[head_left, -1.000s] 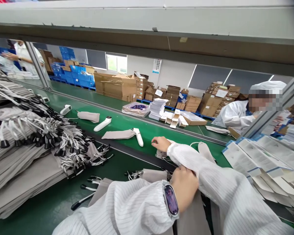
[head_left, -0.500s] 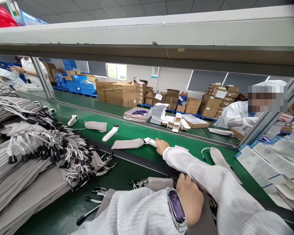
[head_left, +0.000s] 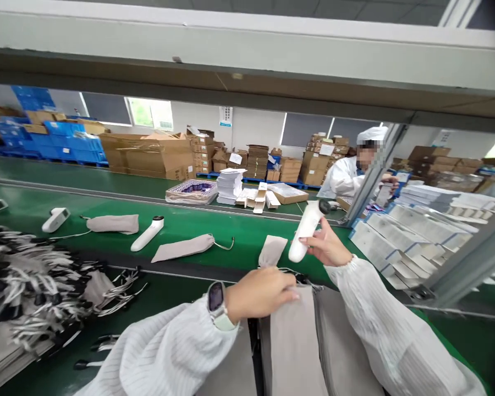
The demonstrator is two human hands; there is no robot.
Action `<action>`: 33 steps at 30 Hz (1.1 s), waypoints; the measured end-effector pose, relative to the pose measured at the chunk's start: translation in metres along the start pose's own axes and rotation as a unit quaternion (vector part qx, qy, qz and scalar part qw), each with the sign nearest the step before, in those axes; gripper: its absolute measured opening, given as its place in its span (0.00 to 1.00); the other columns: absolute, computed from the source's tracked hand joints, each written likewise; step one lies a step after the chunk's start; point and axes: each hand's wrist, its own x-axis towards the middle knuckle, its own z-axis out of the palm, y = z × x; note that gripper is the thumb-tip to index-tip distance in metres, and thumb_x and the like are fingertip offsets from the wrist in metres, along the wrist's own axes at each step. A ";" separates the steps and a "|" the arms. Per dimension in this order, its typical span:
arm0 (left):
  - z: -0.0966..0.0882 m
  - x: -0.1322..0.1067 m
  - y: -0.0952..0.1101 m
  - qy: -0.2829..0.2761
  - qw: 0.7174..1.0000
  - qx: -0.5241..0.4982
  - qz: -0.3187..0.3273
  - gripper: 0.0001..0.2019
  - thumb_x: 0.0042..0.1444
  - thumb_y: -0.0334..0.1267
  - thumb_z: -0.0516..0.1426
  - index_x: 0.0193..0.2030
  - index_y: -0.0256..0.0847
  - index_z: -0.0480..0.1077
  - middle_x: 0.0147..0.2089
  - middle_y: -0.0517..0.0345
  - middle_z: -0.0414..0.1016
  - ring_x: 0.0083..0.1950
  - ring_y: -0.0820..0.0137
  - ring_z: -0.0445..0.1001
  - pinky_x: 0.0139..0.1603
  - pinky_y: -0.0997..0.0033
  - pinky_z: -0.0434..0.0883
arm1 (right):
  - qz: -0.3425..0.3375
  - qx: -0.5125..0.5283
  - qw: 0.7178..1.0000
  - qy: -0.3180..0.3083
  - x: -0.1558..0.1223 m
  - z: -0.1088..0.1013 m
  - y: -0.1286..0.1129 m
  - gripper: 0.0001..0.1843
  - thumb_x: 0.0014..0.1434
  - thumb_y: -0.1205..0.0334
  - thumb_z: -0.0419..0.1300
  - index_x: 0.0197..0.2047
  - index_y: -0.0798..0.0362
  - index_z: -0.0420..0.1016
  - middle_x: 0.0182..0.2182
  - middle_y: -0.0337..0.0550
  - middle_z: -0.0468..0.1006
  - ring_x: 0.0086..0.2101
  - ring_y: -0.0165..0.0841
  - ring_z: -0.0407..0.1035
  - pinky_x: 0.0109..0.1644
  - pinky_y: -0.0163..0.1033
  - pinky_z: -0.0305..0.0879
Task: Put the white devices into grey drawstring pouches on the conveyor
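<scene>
My right hand [head_left: 328,246] is closed round a white handheld device [head_left: 306,227], held tilted above the green conveyor belt [head_left: 239,231]. My left hand [head_left: 260,293] pinches the top of a grey fabric pouch [head_left: 291,335] that lies in front of me on a stack of like pouches. Another grey pouch [head_left: 271,251] sits on the belt just beyond my left hand. Both my arms wear white striped sleeves, and a smartwatch [head_left: 216,304] is on my left wrist.
On the belt to the left lie a grey pouch [head_left: 183,247], a white device [head_left: 147,234], another pouch [head_left: 113,223] and another device [head_left: 55,219]. A heap of drawstring pouches [head_left: 37,286] fills the left. White boxes [head_left: 400,231] stack at right. A co-worker [head_left: 348,173] in white stands beyond.
My right hand reached to the white device on the belt, took hold of it and lifted it up to the right. My left hand shifted on the pouch. The camera turned right.
</scene>
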 end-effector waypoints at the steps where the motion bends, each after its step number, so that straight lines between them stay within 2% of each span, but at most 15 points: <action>1: -0.002 0.002 -0.001 0.014 0.999 -0.033 0.000 0.10 0.56 0.40 0.47 0.27 0.39 0.58 0.26 0.64 0.63 0.31 0.73 0.63 0.29 0.77 0.57 | 0.004 0.034 0.999 0.002 -0.007 0.000 -0.003 0.46 0.40 0.64 0.63 0.54 0.45 0.36 0.33 0.40 0.67 0.35 0.37 0.66 0.33 0.45 0.66; 4: -0.002 0.008 -0.003 0.032 0.994 -0.101 -0.015 0.12 0.57 0.39 0.45 0.25 0.38 0.54 0.24 0.66 0.58 0.27 0.76 0.59 0.27 0.78 0.55 | -0.008 0.069 0.998 0.008 -0.017 0.003 -0.011 0.49 0.39 0.64 0.64 0.54 0.42 0.33 0.32 0.38 0.65 0.32 0.37 0.66 0.29 0.44 0.67; 7: 0.004 0.013 -0.003 0.060 0.988 -0.133 -0.051 0.13 0.57 0.40 0.45 0.24 0.38 0.53 0.24 0.66 0.56 0.26 0.76 0.57 0.26 0.77 0.54 | -0.026 0.060 0.998 0.005 -0.016 0.004 -0.014 0.53 0.39 0.63 0.64 0.55 0.40 0.26 0.29 0.36 0.65 0.29 0.36 0.67 0.26 0.42 0.67; 9: 0.007 0.015 -0.002 0.087 0.983 -0.147 -0.073 0.13 0.58 0.41 0.44 0.25 0.38 0.53 0.25 0.66 0.55 0.26 0.76 0.56 0.26 0.77 0.53 | -0.023 0.056 0.998 0.019 -0.014 0.006 -0.011 0.54 0.38 0.63 0.65 0.55 0.40 0.25 0.28 0.36 0.65 0.28 0.35 0.66 0.24 0.40 0.66; 11: 0.009 0.017 -0.001 0.119 0.976 -0.162 -0.086 0.12 0.58 0.40 0.43 0.25 0.39 0.54 0.26 0.65 0.55 0.27 0.75 0.56 0.27 0.76 0.54 | -0.002 0.060 0.998 0.032 -0.013 0.009 -0.008 0.49 0.39 0.59 0.64 0.54 0.40 0.31 0.27 0.35 0.65 0.25 0.33 0.66 0.22 0.37 0.65; 13: 0.010 0.018 0.000 0.152 0.968 -0.177 -0.088 0.11 0.58 0.39 0.43 0.27 0.39 0.55 0.29 0.63 0.56 0.30 0.75 0.58 0.31 0.76 0.56 | 0.024 0.053 0.998 0.018 -0.014 0.012 -0.005 0.34 0.44 0.53 0.60 0.50 0.43 0.45 0.27 0.35 0.65 0.23 0.29 0.64 0.20 0.33 0.64; 15: 0.011 0.019 -0.001 0.184 0.962 -0.180 -0.093 0.10 0.58 0.38 0.43 0.28 0.39 0.56 0.32 0.61 0.56 0.34 0.73 0.59 0.36 0.75 0.57 | 0.052 0.013 0.998 -0.043 -0.016 0.016 -0.004 0.20 0.48 0.48 0.55 0.41 0.49 0.58 0.27 0.37 0.64 0.24 0.27 0.63 0.20 0.29 0.62; 16: 0.012 0.019 -0.002 0.199 0.958 -0.178 -0.100 0.10 0.58 0.37 0.43 0.28 0.39 0.57 0.33 0.60 0.56 0.36 0.73 0.59 0.38 0.74 0.57 | 0.066 -0.012 0.994 -0.085 -0.017 0.017 -0.004 0.19 0.49 0.45 0.52 0.37 0.51 0.61 0.27 0.38 0.64 0.24 0.26 0.63 0.20 0.28 0.61; 19: 0.014 0.020 -0.004 0.223 0.952 -0.169 -0.122 0.10 0.58 0.38 0.43 0.28 0.39 0.58 0.34 0.59 0.56 0.37 0.72 0.59 0.39 0.73 0.58 | 0.100 -0.083 0.978 -0.164 -0.019 0.018 -0.001 0.25 0.50 0.39 0.46 0.32 0.55 0.65 0.23 0.40 0.64 0.22 0.26 0.60 0.15 0.26 0.57; 22: 0.014 0.020 -0.004 0.222 0.953 -0.160 -0.127 0.11 0.57 0.39 0.43 0.28 0.40 0.60 0.35 0.59 0.56 0.38 0.72 0.60 0.40 0.73 0.58 | 0.104 -0.168 0.968 -0.154 -0.020 0.015 0.003 0.31 0.50 0.36 0.42 0.31 0.57 0.67 0.18 0.39 0.62 0.17 0.24 0.55 0.12 0.26 0.51; 25: 0.012 0.019 -0.005 0.222 0.954 -0.143 -0.144 0.12 0.57 0.42 0.44 0.27 0.40 0.62 0.36 0.59 0.56 0.39 0.70 0.60 0.38 0.73 0.59 | 0.093 -0.227 0.948 -0.201 -0.022 0.015 0.002 0.36 0.50 0.35 0.37 0.27 0.59 0.69 0.15 0.38 0.60 0.15 0.23 0.53 0.13 0.27 0.47; 27: 0.009 0.018 -0.006 0.227 0.950 -0.133 -0.166 0.13 0.56 0.43 0.44 0.28 0.40 0.62 0.36 0.58 0.57 0.39 0.69 0.61 0.37 0.73 0.60 | 0.053 -0.242 0.941 -0.232 -0.025 0.017 -0.002 0.37 0.53 0.37 0.34 0.26 0.59 0.70 0.15 0.39 0.62 0.15 0.23 0.53 0.16 0.28 0.49; 28: 0.006 0.017 -0.005 0.227 0.948 -0.127 -0.184 0.13 0.56 0.44 0.43 0.30 0.40 0.61 0.36 0.58 0.58 0.39 0.69 0.61 0.36 0.73 0.60 | 0.011 -0.257 0.942 -0.214 -0.026 0.017 -0.004 0.36 0.54 0.39 0.34 0.26 0.58 0.71 0.17 0.40 0.65 0.17 0.24 0.56 0.19 0.29 0.52; 30: -0.002 0.012 0.001 0.184 0.948 -0.127 -0.226 0.13 0.56 0.46 0.42 0.32 0.40 0.60 0.32 0.59 0.60 0.34 0.69 0.62 0.32 0.73 0.60 | -0.104 -0.310 0.939 -0.105 -0.026 0.014 -0.007 0.30 0.57 0.43 0.38 0.31 0.55 0.72 0.23 0.40 0.69 0.23 0.26 0.61 0.27 0.30 0.57; 33: -0.015 -0.002 0.023 0.019 0.955 -0.177 -0.238 0.18 0.56 0.49 0.40 0.24 0.40 0.59 0.22 0.62 0.60 0.25 0.71 0.61 0.26 0.75 0.58 | -0.224 -0.374 0.895 0.088 -0.020 -0.004 -0.002 0.23 0.55 0.46 0.43 0.30 0.54 0.71 0.24 0.41 0.70 0.27 0.29 0.63 0.34 0.33 0.57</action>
